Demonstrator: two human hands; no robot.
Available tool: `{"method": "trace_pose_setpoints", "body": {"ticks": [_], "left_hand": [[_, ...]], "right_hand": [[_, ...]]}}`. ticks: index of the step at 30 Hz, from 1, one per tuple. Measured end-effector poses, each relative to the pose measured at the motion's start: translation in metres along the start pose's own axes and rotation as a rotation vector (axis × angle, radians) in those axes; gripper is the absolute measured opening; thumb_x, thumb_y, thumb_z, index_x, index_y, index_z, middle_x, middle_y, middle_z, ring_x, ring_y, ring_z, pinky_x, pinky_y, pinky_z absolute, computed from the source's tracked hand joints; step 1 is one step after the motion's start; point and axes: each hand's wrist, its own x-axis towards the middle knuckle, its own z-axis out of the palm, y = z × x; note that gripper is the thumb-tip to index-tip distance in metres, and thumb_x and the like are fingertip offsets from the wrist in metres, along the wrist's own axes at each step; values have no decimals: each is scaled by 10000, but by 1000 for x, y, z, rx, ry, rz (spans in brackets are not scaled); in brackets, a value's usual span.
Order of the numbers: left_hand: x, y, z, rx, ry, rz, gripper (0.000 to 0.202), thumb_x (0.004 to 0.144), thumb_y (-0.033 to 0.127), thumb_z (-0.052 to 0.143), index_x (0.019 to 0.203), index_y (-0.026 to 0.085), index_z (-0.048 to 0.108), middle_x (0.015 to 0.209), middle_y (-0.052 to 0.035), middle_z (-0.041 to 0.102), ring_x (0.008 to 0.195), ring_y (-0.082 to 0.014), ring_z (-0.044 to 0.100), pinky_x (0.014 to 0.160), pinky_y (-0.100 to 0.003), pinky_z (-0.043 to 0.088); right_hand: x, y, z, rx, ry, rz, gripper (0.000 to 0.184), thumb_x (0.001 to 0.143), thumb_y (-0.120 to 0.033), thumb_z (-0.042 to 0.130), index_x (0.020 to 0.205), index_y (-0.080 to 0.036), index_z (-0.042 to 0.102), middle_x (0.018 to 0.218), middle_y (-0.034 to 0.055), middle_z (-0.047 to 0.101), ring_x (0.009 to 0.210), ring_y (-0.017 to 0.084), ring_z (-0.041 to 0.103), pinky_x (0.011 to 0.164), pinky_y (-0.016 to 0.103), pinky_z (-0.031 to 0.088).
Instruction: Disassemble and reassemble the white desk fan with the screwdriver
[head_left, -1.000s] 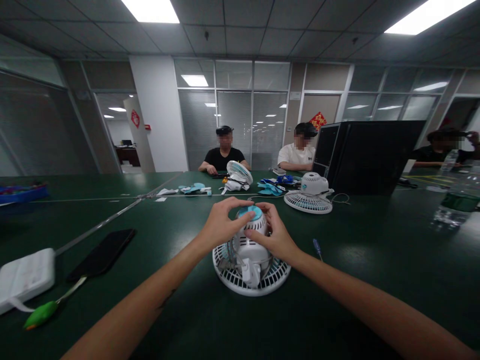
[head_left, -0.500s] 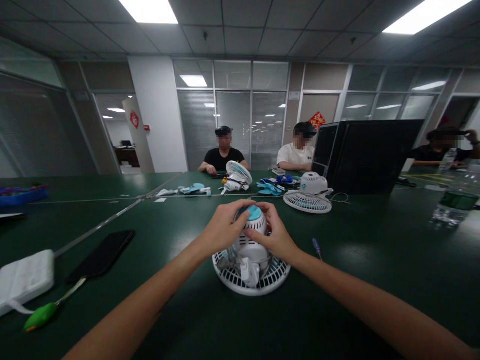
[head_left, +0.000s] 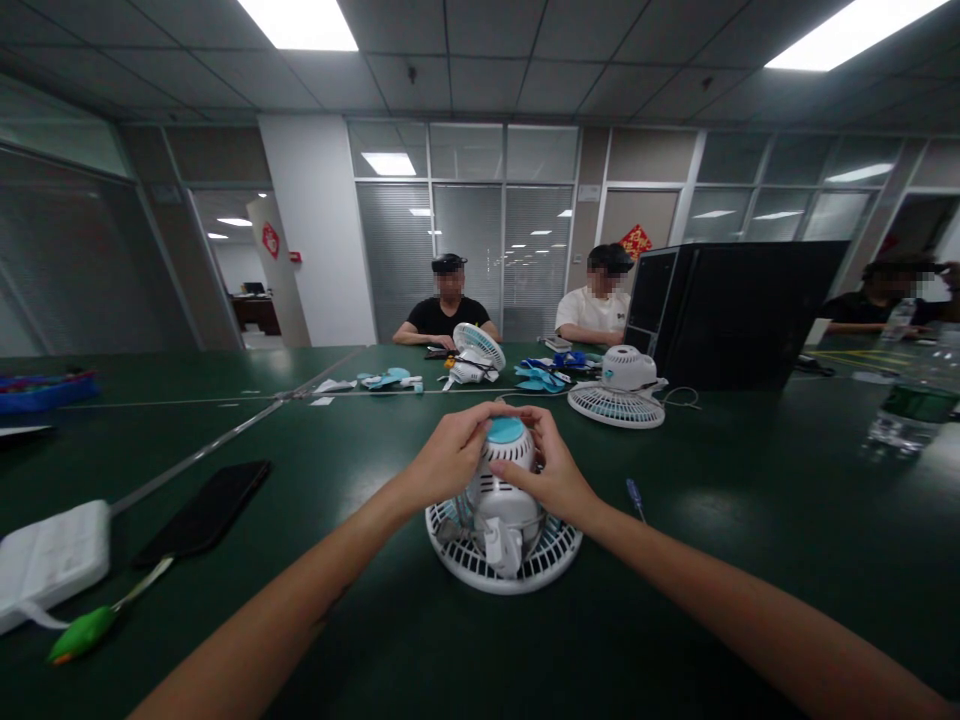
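A small white electric fan (head_left: 508, 512) lies face down on its round grille (head_left: 504, 582), its slotted motor housing pointing up. The top of the housing carries a light blue cap (head_left: 506, 430). My left hand (head_left: 452, 452) curves around the housing's left side, with the thumb beside the cap. From the right, my right hand (head_left: 551, 465) cups the same housing, its thumb across the front slots. The fingertips of both hands come together behind the cap and are partly hidden. A white plug (head_left: 501, 548) with its cord rests against the fan's near side.
A screwdriver (head_left: 635, 496) lies right of the fan. Farther back are a second fan (head_left: 616, 402), a third fan (head_left: 478, 352), blue blades (head_left: 541, 376) and a black computer case (head_left: 742, 315). At left are a phone (head_left: 202, 512) and a white box (head_left: 54, 562). People sit across the table.
My left thumb has moved off the blue cap to its left side, so more of the cap shows. The fan stays in place. Across the table, one person's hand has shifted.
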Motion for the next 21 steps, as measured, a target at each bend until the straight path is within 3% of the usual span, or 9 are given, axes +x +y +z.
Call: {"method": "trace_pose_setpoints", "body": {"ticks": [6, 9, 14, 17, 21], "left_hand": [[3, -7, -2, -167, -39, -33, 364, 917, 143, 376, 1096, 214, 685, 1265, -50, 670, 1264, -205, 556, 1123, -405, 393], [2, -8, 0, -225, -50, -32, 359, 922, 162, 378, 1107, 201, 683, 1295, -58, 656, 1275, -212, 551, 1133, -411, 382], [-3, -18, 16, -282, 125, -87, 428, 985, 306, 349, 1369, 180, 487, 1390, -103, 587, 1326, -208, 510, 1159, -407, 344], [-4, -36, 25, -319, 162, -186, 484, 1012, 400, 275, 1427, 183, 398, 1491, -114, 479, 1390, -200, 437, 1179, -407, 313], [-6, -76, 27, -209, 199, -317, 527, 1027, 435, 153, 1426, 186, 392, 1478, -125, 492, 1380, -202, 451, 1176, -424, 313]], "right_hand": [[1, 1, -1, 9, -23, -3, 710, 659, -433, 808, 1203, -259, 386, 1277, 104, 518, 1135, 259, 582, 939, 425, 493], [5, 4, -4, -14, -73, -32, 732, 665, -440, 810, 1233, -255, 386, 1308, 108, 529, 1179, 263, 568, 993, 440, 462], [12, 12, -9, -59, -129, -21, 730, 685, -470, 793, 1264, -243, 411, 1269, 94, 588, 1169, 267, 580, 1021, 460, 438], [15, 11, -11, -42, -103, -11, 638, 674, -458, 793, 1185, -229, 486, 1181, 77, 633, 1090, 261, 618, 987, 448, 463], [16, 5, -13, 19, -47, -8, 586, 662, -421, 793, 1148, -235, 523, 1129, 65, 661, 1049, 253, 640, 965, 440, 484]]}}
